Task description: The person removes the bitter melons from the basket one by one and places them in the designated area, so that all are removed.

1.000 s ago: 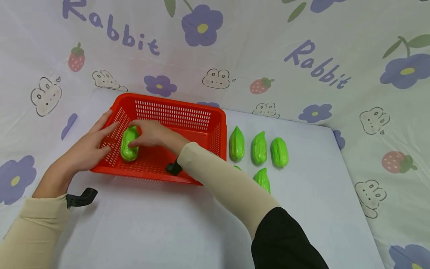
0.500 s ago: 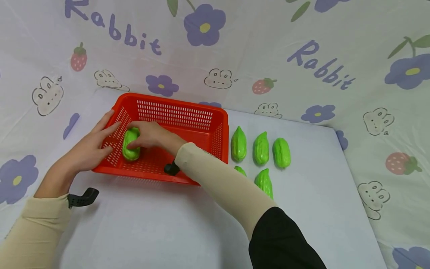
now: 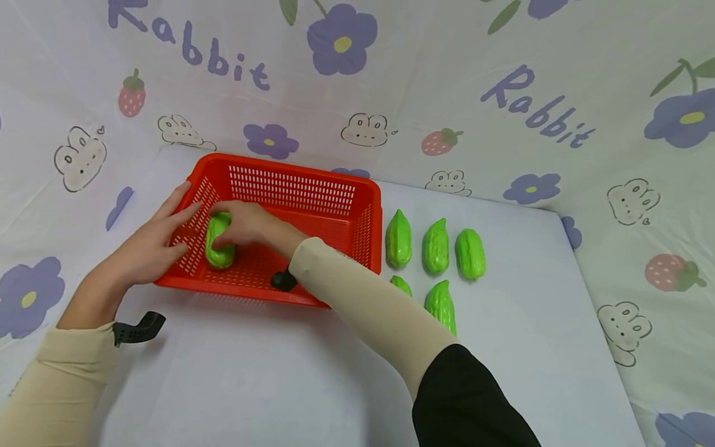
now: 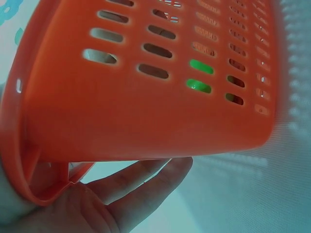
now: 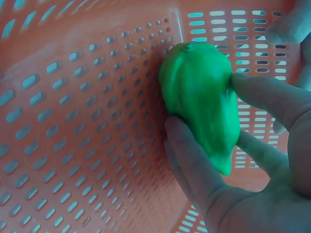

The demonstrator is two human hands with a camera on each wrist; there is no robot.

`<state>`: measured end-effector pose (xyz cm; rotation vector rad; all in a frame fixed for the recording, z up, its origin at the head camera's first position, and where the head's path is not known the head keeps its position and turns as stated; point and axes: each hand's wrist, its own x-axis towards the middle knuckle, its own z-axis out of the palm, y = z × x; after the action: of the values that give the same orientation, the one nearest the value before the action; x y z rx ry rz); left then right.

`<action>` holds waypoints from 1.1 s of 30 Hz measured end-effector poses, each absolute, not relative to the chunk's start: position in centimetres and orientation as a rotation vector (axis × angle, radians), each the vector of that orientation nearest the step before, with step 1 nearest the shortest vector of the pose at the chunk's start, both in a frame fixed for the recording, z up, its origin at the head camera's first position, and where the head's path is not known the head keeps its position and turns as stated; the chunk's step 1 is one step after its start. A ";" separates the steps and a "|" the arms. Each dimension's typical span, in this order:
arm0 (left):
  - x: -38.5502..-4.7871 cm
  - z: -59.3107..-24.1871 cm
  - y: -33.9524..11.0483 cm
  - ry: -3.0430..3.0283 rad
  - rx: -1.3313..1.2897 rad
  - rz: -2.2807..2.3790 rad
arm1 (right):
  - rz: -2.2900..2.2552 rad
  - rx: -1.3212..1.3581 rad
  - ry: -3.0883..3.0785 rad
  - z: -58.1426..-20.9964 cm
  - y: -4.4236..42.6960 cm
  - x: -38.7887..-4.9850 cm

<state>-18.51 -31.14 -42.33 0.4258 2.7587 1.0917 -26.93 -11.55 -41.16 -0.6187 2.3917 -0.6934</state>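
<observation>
A red plastic basket (image 3: 301,233) with slotted walls stands on the white table. At its left end my left hand (image 3: 146,246) holds the rim; in the left wrist view, fingers (image 4: 150,187) of that hand lie along the outside of the wall. Inside, near the left wall, my right hand (image 3: 248,225) holds a shiny green bitter melon (image 3: 218,247). From the right wrist, the bitter melon (image 5: 201,97) shows between thumb and fingers, close to the slotted wall, its narrow tip toward the palm. The right hand covers part of it in the head view.
Right of the basket lie several more bitter melons: three in a back row (image 3: 436,247), two in front (image 3: 441,304), partly covered by the right sleeve (image 3: 368,298). A patterned cloth (image 3: 413,74) hangs behind the table. Black wrist cameras (image 3: 139,328) sit on both wrists.
The view has shifted slightly. The right hand and the bitter melon have barely moved inside the basket; the left hand keeps its place on the rim.
</observation>
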 end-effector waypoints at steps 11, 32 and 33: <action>-18.2 -42.0 -31.1 2.758 0.428 1.081 | -0.674 -0.672 2.415 -41.5 -11.8 -26.9; -18.4 -41.8 -30.9 2.754 0.430 1.060 | -0.808 -0.595 2.381 -39.8 -9.2 -27.4; -18.4 -41.9 -31.0 2.751 0.433 1.064 | -0.810 -0.594 2.383 -39.6 -9.0 -27.3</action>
<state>-18.37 -30.96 -41.86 0.4331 2.7509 1.0638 -27.35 -8.97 -39.58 -0.5941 2.3830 -0.8097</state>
